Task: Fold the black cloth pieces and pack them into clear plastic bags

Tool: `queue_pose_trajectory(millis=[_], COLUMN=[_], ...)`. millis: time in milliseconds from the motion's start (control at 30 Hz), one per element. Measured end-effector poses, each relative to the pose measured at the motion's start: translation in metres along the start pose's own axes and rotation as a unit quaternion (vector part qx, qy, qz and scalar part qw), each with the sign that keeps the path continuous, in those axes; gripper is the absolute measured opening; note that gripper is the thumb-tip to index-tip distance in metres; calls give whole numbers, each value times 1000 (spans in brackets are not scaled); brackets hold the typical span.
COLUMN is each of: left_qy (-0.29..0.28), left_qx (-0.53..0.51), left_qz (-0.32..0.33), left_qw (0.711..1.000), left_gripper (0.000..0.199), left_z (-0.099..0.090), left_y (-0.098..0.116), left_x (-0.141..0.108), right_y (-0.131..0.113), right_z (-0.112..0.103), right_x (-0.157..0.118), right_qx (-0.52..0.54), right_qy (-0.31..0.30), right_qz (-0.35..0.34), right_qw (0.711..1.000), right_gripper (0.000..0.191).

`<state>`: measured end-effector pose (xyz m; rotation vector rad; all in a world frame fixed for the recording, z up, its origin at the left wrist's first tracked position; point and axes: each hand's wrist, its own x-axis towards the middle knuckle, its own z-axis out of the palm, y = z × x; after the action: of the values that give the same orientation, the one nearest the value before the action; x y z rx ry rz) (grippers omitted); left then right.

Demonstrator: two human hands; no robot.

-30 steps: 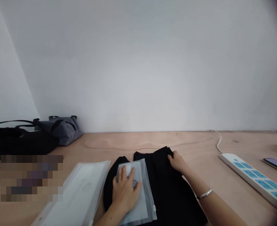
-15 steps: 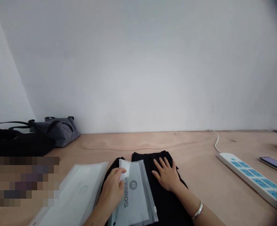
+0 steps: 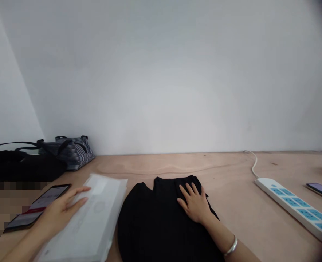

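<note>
Two hands on wood counter point(image 3: 172, 163), both open, nothing held. R hand point(image 3: 195, 203) lies flat w/ fingers spread on folded black clothes point(image 3: 161, 229), which sit mid-counter at near edge. Silver bracelet point(image 3: 232, 246) on R wrist. L hand point(image 3: 59, 213) open wide, fingertips resting on stack of clear plastic bags point(image 3: 87, 222), which lies just left of the clothes, near edge too. Lit phone point(image 3: 36, 207) lies just beside L hand, toward L side of counter; part of that area is pixelated, can't tell what's there. Back L corner: black bag point(image 3: 16, 165) touching striped bag point(image 3: 70, 153), both by wall. R side: white power strip point(image 3: 292, 207) w/ blue sockets, cord point(image 3: 253, 163) running to back edge, 2nd phone point(image 3: 321, 191) near R edge.
</note>
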<state>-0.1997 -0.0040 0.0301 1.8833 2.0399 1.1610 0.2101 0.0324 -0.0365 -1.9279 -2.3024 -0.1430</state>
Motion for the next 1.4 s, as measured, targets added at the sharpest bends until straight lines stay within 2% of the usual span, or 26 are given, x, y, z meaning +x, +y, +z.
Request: queue_pose_trajectory(millis=[100,167,200,267,300,333,400,467,533,633,733,867,967,1100,1267,1400], left_qy=[-54,-44,-28,4,0,-23,-116,-176,-207,-220,-214,-215,-211,-199,-208,-211], left_qx=[55,124,159,206,200,177,138,136,154,173,179,189,192,191,198,203], left_qz=[37,69,90,132,143,165,212,222,218,207,211,213,210,204,195,180], left_qw=[996,989,983,970,969,970,961,949,941,937,937,934,935,939,938,939], left_gripper=[45,50,53,56,53,48,39,41,51,54,53,56,62,70,75,79], left_z=[-8,-2,3,20,30,42,69,95,117,134,136,134,137,139,136,135], left_y=[-36,-44,-40,-18,0,19,59,90,106,108,102,100,100,98,102,105], left_x=[2,2,2,-2,-7,-13,-30,-51,-70,-86,-88,-86,-86,-87,-89,-88], right_y=[0,1,1,1,1,0,-1,0,3,13,22,27,27,21,-12,-54], right_z=[1,1,2,2,2,2,2,1,-1,-6,-11,-15,-17,-31,-58,-61], right_x=[0,0,0,0,0,0,1,1,3,5,4,2,1,5,19,25], right_qx=[1,0,-1,-1,-2,-3,-2,3,16,36,35,20,29,49,125,210], right_qy=[4,9,11,9,7,6,7,19,48,94,93,65,60,97,116,133], right_qz=[-1,-3,-5,-6,-5,-3,-2,1,25,98,153,203,213,205,166,97], right_qw=[1000,1000,1000,1000,1000,1000,1000,1000,998,990,983,977,975,973,971,964], right_gripper=[56,56,56,56,56,56,56,54,49,38,34,38,38,34,31,30])
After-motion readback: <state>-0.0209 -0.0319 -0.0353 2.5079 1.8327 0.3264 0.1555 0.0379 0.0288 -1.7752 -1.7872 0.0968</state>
